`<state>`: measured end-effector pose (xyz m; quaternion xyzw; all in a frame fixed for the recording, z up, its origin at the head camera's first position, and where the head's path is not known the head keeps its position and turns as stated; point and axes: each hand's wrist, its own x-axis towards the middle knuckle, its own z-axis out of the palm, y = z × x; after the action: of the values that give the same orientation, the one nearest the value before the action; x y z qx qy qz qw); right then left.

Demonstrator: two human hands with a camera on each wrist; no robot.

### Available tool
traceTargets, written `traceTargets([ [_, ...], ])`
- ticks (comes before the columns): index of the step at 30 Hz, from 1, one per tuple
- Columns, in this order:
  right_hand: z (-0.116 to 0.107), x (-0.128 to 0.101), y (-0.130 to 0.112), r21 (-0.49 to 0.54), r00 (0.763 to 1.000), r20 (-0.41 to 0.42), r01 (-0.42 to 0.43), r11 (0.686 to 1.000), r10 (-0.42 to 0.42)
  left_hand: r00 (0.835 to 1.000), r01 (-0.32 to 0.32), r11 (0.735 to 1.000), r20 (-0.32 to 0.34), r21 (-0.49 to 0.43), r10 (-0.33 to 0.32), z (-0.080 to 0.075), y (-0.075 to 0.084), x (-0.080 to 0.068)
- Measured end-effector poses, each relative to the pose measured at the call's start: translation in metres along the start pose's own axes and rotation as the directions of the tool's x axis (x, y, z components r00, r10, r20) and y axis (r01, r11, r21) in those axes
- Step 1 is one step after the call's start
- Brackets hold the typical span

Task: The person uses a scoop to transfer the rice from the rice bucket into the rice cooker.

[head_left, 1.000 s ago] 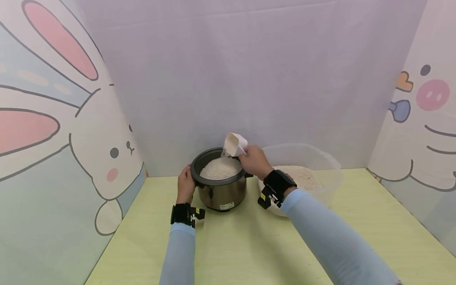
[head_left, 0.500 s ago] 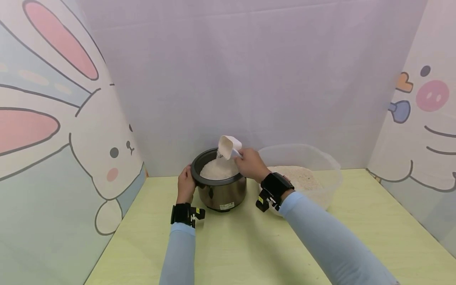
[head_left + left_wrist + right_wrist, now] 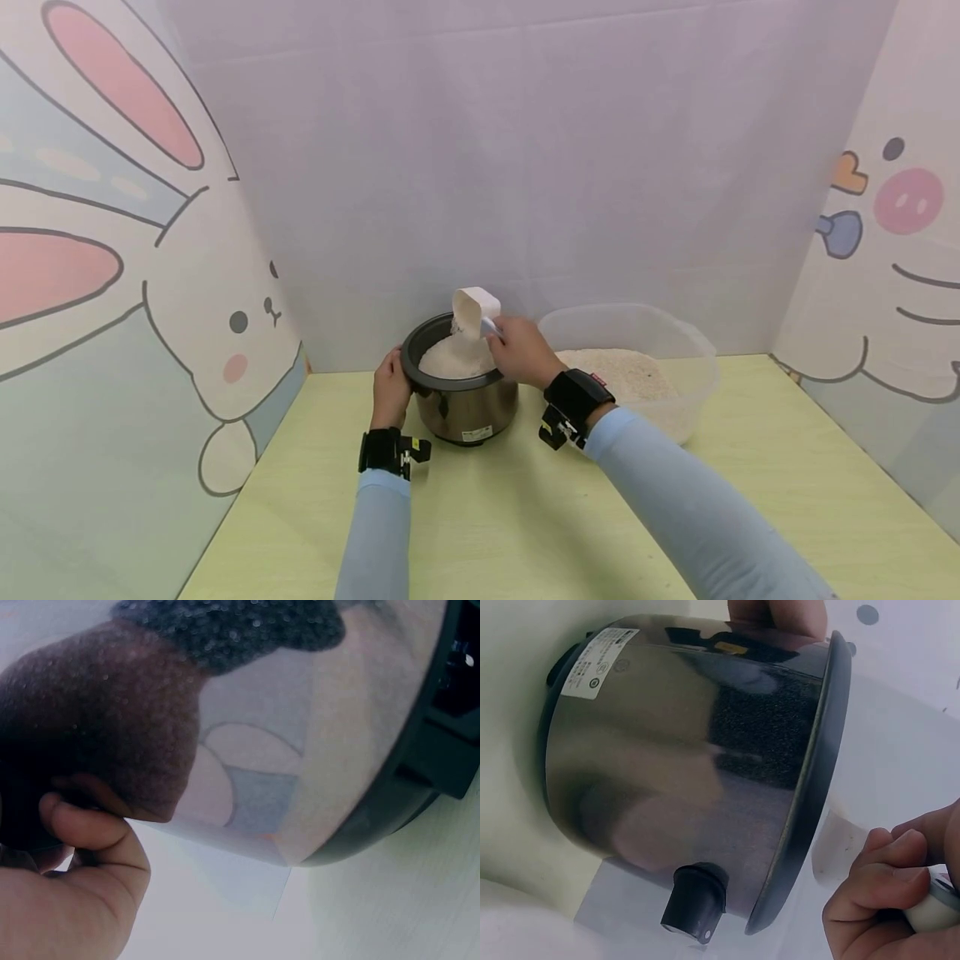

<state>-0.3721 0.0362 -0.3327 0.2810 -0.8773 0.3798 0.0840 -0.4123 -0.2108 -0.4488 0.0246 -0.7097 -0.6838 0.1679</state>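
A rice cooker (image 3: 465, 412) with a shiny brown body and dark rim stands upright on the table, its lid absent and white rice (image 3: 452, 360) heaped inside. My left hand (image 3: 391, 390) grips its left side by the rim; in the left wrist view the thumb and fingers of that hand (image 3: 90, 881) curl at a dark part, probably a side handle. Above the opening, my right hand (image 3: 522, 353) holds a white scoop (image 3: 483, 302) by its handle. The scoop is tipped to the left, its mouth over the rice. In the right wrist view, curled fingers (image 3: 885, 881) surround the pale handle.
Right of the cooker stands a translucent plastic bin (image 3: 701, 379) holding more rice (image 3: 626, 371); my right forearm passes in front of it. A side handle (image 3: 696, 904) sticks out from the cooker. Behind the table (image 3: 487, 533) rises a pale cloth wall (image 3: 510, 167).
The scoop has moved left and slightly down over the cooker and turned further over. Rice was falling from it earlier; the stream has thinned. My left hand has stayed in place.
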Motion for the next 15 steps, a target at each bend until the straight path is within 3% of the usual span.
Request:
traceTargets([
  [8,0.0033,0.0013,0.0054,-0.102,0.995,0.0,0.097,0.99,-0.097,1.0,-0.004,1.0,-0.002,-0.007,0.004,0.0005,0.0012,-0.0016],
  [15,0.0037,-0.0004,0.0034,-0.158,0.998,0.001,0.07,0.985,-0.071,1.0,-0.002,1.0,-0.004,-0.007,0.002,0.0,-0.0005,-0.0002],
])
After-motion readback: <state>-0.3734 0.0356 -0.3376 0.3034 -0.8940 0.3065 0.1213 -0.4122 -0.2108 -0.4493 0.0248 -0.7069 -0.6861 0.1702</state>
